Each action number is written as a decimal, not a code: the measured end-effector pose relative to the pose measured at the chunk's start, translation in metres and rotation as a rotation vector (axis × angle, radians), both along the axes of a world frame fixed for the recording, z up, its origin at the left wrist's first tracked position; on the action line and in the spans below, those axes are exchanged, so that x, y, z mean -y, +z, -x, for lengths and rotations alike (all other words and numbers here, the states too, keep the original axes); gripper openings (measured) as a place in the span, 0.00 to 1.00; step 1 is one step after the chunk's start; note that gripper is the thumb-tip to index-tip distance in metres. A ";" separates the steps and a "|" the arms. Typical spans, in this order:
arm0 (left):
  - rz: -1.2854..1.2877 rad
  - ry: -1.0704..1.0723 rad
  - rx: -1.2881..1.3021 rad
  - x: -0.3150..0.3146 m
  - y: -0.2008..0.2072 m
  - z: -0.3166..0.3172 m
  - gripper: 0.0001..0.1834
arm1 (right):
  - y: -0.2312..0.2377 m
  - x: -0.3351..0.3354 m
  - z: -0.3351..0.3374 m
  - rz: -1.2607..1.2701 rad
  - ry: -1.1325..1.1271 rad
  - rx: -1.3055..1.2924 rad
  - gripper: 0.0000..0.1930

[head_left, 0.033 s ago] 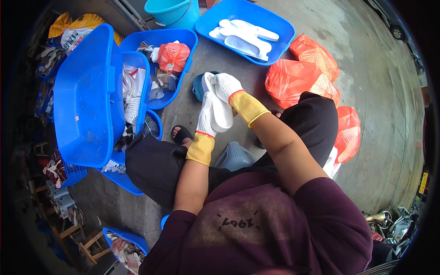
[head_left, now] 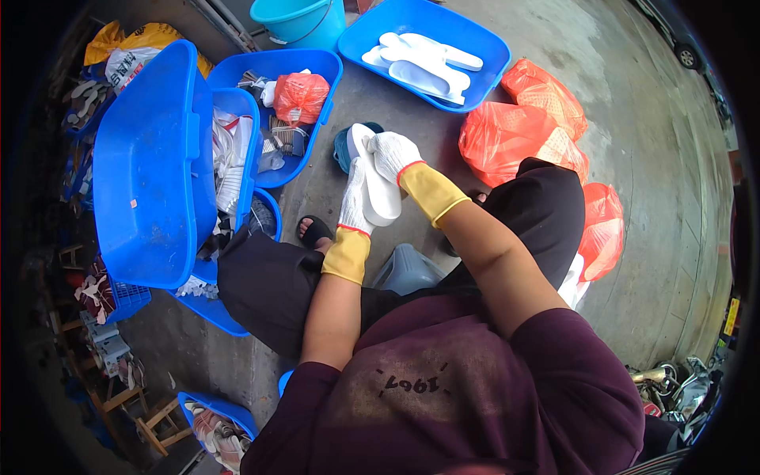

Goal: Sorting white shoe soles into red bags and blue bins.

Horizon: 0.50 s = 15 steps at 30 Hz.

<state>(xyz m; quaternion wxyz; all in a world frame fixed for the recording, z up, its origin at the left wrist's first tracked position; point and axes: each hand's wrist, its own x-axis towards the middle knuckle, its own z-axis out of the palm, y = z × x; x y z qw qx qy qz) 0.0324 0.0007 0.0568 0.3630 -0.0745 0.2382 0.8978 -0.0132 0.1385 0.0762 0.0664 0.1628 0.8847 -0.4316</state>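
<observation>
Between my knees I hold a white shoe sole (head_left: 382, 203), tilted with its far end leaning left. Gloved in white knit, my left hand (head_left: 355, 192) grips its left side around the middle. My right hand (head_left: 395, 155), in a matching glove, is closed on the far right part, its fingertips bent over the sole. Yellow sleeves cover both wrists. Just beyond the sole, a teal bowl (head_left: 342, 152) stands on the floor, partly covered by it. Farther off, several white soles (head_left: 427, 70) lie in a blue tub (head_left: 484, 38).
Orange-red plastic bags (head_left: 503, 138) sit at the right. A big blue tub (head_left: 146, 182) is tipped on its side at the left, beside another blue tub (head_left: 273, 62) of bundled pieces. A grey-blue plastic container (head_left: 408, 273) stands between my legs. A turquoise bucket (head_left: 305, 28) is at the back.
My right hand has shifted very slightly left and nearer along the sole. Otherwise the hold on the sole looks the same.
</observation>
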 end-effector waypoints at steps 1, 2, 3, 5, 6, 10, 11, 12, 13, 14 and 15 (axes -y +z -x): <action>-0.016 0.026 -0.020 0.000 0.000 0.003 0.35 | -0.002 0.003 -0.012 0.003 -0.002 0.002 0.12; 0.150 0.092 -0.111 0.001 -0.020 0.011 0.36 | -0.001 0.008 -0.025 -0.167 0.169 -0.104 0.11; 0.154 0.088 -0.108 0.004 -0.030 0.013 0.36 | -0.001 0.010 -0.040 -0.338 0.323 -0.198 0.10; 0.078 0.102 -0.005 0.010 -0.046 0.015 0.37 | 0.006 0.017 -0.068 -0.348 0.454 -0.153 0.07; 0.153 0.158 -0.040 0.001 -0.045 0.020 0.40 | 0.002 0.014 -0.079 -0.246 0.451 -0.129 0.07; -0.235 -0.170 -0.074 0.024 -0.066 0.036 0.43 | 0.010 0.033 -0.098 -0.003 0.286 -0.203 0.08; -0.173 -0.098 -0.037 0.020 -0.067 0.035 0.41 | 0.016 0.033 -0.089 0.021 0.221 -0.210 0.08; -0.111 -0.032 -0.002 0.011 -0.059 0.033 0.40 | 0.018 0.031 -0.076 0.042 0.150 -0.220 0.08; -0.108 -0.044 0.000 0.005 -0.051 0.029 0.40 | 0.012 0.033 -0.059 0.063 0.036 -0.260 0.08; -0.080 -0.061 0.056 -0.008 -0.030 0.022 0.38 | -0.001 0.023 -0.046 0.132 -0.069 -0.361 0.09; -0.045 -0.056 0.104 -0.011 -0.016 0.016 0.36 | 0.009 0.020 -0.028 0.220 -0.147 -0.380 0.10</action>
